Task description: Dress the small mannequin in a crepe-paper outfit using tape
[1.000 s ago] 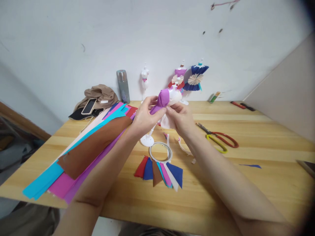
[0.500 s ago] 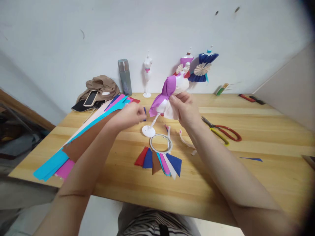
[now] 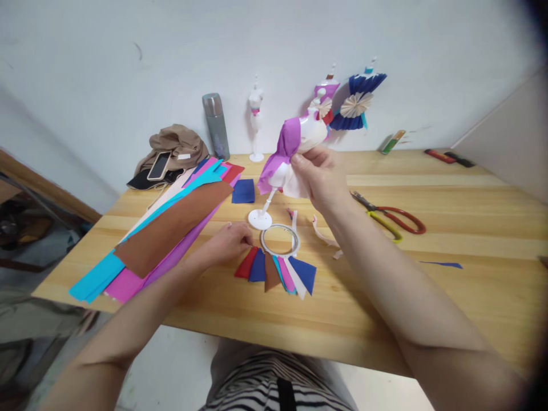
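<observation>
Mannequin [image 3: 313, 133] tilts in the pinching right hand [image 3: 326, 176], beyond the curled left hand [image 3: 231, 242], whose hold I cannot tell.

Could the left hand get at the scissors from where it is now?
Probably not easily: the left hand is by the tape roll, while the scissors lie beyond the right forearm, which looks to be in the way.

Looks forward and down from the head, behind and above left grip [image 3: 229, 241] and right grip [image 3: 324, 176], across bench [image 3: 214, 308] toward wall [image 3: 282, 34] beyond both.
</observation>
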A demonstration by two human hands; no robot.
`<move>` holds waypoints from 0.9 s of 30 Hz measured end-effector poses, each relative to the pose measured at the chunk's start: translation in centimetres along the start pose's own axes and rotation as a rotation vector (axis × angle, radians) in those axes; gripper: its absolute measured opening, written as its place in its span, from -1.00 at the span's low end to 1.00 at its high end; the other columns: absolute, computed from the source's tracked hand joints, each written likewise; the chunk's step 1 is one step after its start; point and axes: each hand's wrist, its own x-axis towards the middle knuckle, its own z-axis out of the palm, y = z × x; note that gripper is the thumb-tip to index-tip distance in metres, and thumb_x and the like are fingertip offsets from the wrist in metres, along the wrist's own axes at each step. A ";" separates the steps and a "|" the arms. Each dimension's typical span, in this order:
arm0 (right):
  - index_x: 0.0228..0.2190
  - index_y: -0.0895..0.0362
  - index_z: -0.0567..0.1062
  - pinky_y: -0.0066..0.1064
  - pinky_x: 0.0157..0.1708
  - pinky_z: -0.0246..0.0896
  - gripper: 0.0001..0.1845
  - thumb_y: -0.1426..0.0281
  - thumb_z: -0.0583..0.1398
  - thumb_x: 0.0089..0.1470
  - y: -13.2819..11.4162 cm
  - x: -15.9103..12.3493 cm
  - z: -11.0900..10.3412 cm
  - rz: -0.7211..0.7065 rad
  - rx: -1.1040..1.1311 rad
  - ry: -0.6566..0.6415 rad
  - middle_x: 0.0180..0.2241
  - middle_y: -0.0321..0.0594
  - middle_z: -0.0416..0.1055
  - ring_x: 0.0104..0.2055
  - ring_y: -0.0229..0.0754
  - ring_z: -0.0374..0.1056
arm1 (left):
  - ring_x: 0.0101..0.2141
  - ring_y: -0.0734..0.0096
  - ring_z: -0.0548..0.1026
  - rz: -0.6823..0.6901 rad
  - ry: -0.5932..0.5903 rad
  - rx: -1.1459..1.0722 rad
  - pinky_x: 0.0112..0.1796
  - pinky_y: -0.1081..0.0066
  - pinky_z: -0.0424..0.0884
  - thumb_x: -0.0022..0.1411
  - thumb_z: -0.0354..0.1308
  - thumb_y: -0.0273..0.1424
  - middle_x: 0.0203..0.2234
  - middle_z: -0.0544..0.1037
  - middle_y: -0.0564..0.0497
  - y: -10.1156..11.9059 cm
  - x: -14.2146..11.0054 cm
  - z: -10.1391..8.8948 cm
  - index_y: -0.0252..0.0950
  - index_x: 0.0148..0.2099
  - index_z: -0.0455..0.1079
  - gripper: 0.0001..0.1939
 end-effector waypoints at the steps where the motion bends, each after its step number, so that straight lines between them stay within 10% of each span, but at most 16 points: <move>1: -0.40 0.04 0.62 -0.16 -0.05 0.41 -0.77 0.26 0.44 -0.17 0.0 0.0 0.0 0.002 -0.005 0.004 -0.33 -0.28 0.62 -0.20 -0.06 0.53 | -0.21 0.30 0.53 0.007 -0.002 0.004 -0.15 0.37 0.38 0.12 0.09 -0.60 -0.30 0.60 0.00 0.0 0.0 0.0 -0.29 -0.41 0.45 -0.84; 13: -0.41 0.01 0.65 -0.18 -0.12 0.42 -0.76 0.23 0.46 -0.20 -0.3 -0.2 0.5 0.007 0.026 -0.006 -0.35 -0.27 0.65 -0.26 -0.05 0.51 | -0.37 0.32 0.45 -0.024 0.042 0.078 -0.36 0.38 0.25 0.14 0.04 -0.51 -0.43 0.54 0.00 1.0 -0.9 -0.3 -0.26 -0.46 0.33 -0.86; 27: -0.38 0.03 0.62 -0.20 -0.13 0.39 -0.74 0.21 0.45 -0.17 -0.3 0.1 0.3 0.022 0.015 0.022 -0.32 -0.28 0.64 -0.25 -0.06 0.50 | -0.52 0.44 0.29 0.084 0.029 0.272 -0.43 0.39 0.09 0.15 0.05 -0.54 -0.59 0.38 0.10 8.5 -1.1 -8.0 -0.25 -0.49 0.19 -0.81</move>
